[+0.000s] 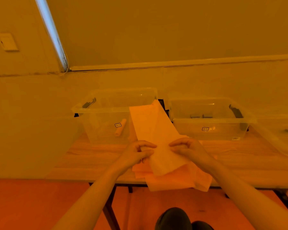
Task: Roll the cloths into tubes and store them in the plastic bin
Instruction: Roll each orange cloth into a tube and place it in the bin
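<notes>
Inside the left plastic bin (106, 117) one rolled cloth tube (120, 127) already lies, so at least one cloth looks stored. Just in front of that bin, the left hand (136, 154) and right hand (186, 149) each have their grip pinched on a long folded cloth (155, 130), whose far end leans on the bin's right rim, not yet rolled. Nearer than the bin, under that cloth, a pile of cloths (178, 181) waits on the surface (90, 155), so most of the work seems left.

Thin matt cloth (154, 130), soft and faintly textured. Clear glossy plastic bin (105, 127) with dark plastic latch (89, 103). Second bin (211, 125) likewise clear and shiny. Smooth wood-grain tabletop (93, 156), low sheen. Matt floor (40, 205).
</notes>
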